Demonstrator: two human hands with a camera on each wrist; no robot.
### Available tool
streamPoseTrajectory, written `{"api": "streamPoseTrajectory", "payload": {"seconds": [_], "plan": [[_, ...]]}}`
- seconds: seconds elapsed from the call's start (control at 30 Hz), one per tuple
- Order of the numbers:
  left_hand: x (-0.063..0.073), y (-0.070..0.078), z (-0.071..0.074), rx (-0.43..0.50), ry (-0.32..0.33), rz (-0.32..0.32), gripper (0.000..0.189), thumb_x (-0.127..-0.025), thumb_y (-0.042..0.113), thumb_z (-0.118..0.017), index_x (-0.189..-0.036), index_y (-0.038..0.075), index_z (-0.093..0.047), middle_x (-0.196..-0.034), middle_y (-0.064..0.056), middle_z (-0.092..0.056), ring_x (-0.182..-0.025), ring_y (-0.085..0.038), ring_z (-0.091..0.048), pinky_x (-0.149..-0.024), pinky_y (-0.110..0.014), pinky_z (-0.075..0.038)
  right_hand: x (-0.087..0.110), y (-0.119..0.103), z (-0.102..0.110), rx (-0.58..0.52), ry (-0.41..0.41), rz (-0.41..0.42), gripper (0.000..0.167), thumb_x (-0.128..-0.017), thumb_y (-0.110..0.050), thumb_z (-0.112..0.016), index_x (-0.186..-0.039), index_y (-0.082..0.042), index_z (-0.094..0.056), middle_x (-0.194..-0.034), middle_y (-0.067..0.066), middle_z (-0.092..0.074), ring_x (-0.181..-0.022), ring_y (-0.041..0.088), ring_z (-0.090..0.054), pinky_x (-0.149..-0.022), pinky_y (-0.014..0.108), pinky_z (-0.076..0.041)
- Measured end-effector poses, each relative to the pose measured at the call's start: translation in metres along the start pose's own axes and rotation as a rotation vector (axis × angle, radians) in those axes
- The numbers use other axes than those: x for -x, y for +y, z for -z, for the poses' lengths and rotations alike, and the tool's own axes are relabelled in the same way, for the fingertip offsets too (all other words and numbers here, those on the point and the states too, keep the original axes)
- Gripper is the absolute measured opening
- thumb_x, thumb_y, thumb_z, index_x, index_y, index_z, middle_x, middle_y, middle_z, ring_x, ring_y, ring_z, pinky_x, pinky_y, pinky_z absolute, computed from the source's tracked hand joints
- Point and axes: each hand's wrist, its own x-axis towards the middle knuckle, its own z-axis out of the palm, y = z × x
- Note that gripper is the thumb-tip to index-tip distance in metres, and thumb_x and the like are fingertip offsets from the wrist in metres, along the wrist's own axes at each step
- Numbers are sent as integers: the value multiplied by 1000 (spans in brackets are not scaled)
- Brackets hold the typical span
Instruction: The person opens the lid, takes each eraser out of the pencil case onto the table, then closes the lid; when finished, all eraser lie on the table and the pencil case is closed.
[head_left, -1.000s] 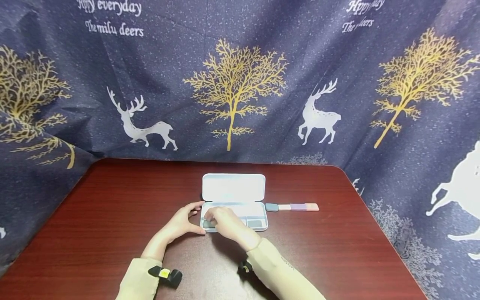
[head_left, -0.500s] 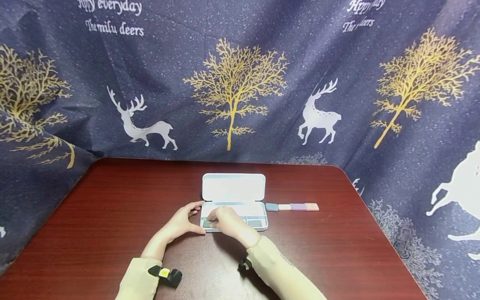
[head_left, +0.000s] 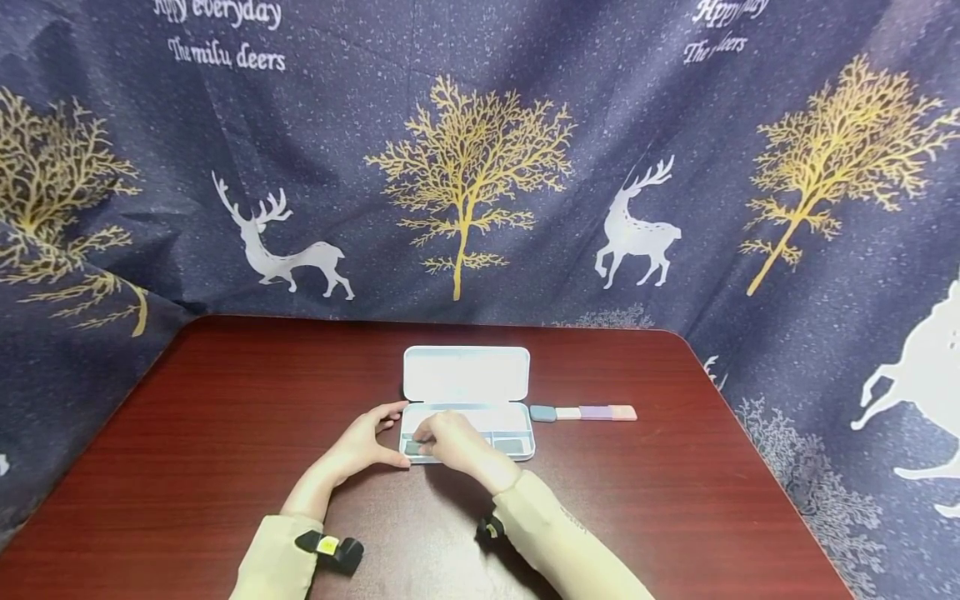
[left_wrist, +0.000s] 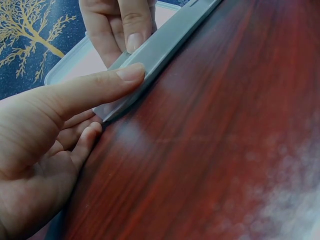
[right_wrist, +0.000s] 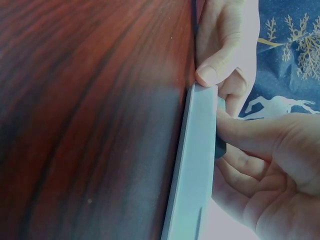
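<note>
A dark red wood-grain tabletop (head_left: 225,392) stretches across the view, and behind its far edge hangs a dark blue cloth (head_left: 337,125) printed with gold trees, white deer and white lettering. Toward the left edge of the tabletop, a cream sleeve (head_left: 276,558) with a black wristband (head_left: 348,555) comes up from the near side. From it reaches the left hand (head_left: 358,446), curved around the left end of a pale blue case (head_left: 487,416): its thumb presses the near-left corner, its fingers lie against the end and toward the far-left corner, so that end is held between them.

The case lies open about midway between the tabletop's left and right edges, its lid (head_left: 466,375) tipped back toward the far edge. In its near-left compartment the right hand (head_left: 461,443) pinches a dark grey-green block (right_wrist: 221,145) between thumb and bent fingers; the fingers hide much of it. A similar grey-green piece (head_left: 510,447) sits in the near-right compartment.

Just beside the case's right end, toward the tabletop's right edge, lies a strip (head_left: 596,412) in teal, white, purple and peach; whether it touches the case cannot be told. A second cream sleeve (head_left: 562,542), with another black band (head_left: 491,529), runs from the right hand down toward the near side.
</note>
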Motion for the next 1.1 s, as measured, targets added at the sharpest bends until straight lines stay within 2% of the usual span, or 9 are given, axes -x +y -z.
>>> {"api": "streamPoseTrajectory", "payload": {"seconds": [0.27,0.5,0.7,0.87,1.0,1.1], "plan": [[1,-1,1,6,-4,-1,96,-61,11,-92,-143,-2,-44,-133,-25,-52,-128,-43,-49,-111,-51,-42,-1,3,0,-58,12,21,15,-85,-7,-72,-99,-2,-75,-97,7,-76,-95,18,-72,-85,22,-58],[0,0,-1,-9,-3,-7,96,-61,13,-93,-142,-2,-44,-133,-24,-53,-127,-41,-50,-111,-50,-42,9,13,18,-141,118,61,16,-87,-6,-70,-102,0,-74,-99,12,-75,-94,24,-71,-87,31,-59],[-1,2,0,-21,5,9,97,-61,14,-93,-143,-2,-44,-134,-23,-52,-128,-40,-50,-112,-49,-41,28,41,39,-144,238,93,18,-86,-6,-70,-104,-1,-73,-101,11,-74,-93,23,-71,-87,33,-59],[0,2,0,-19,6,13,97,-60,14,-93,-143,-3,-44,-135,-24,-51,-129,-40,-50,-113,-49,-41,41,72,49,-92,329,95,17,-84,-6,-72,-101,-1,-74,-98,11,-75,-88,23,-72,-83,31,-60],[0,1,0,-19,5,5,97,-61,14,-93,-143,-3,-44,-135,-24,-51,-129,-41,-50,-113,-49,-41,51,94,59,-65,344,51,16,-83,-5,-73,-98,0,-73,-96,12,-74,-88,25,-72,-81,36,-61],[1,1,0,-26,3,1,97,-61,14,-93,-143,-3,-44,-135,-24,-51,-129,-41,-49,-112,-50,-41,60,108,67,-75,327,-16,14,-82,-3,-73,-96,0,-73,-94,12,-74,-87,25,-72,-80,38,-61]]}}
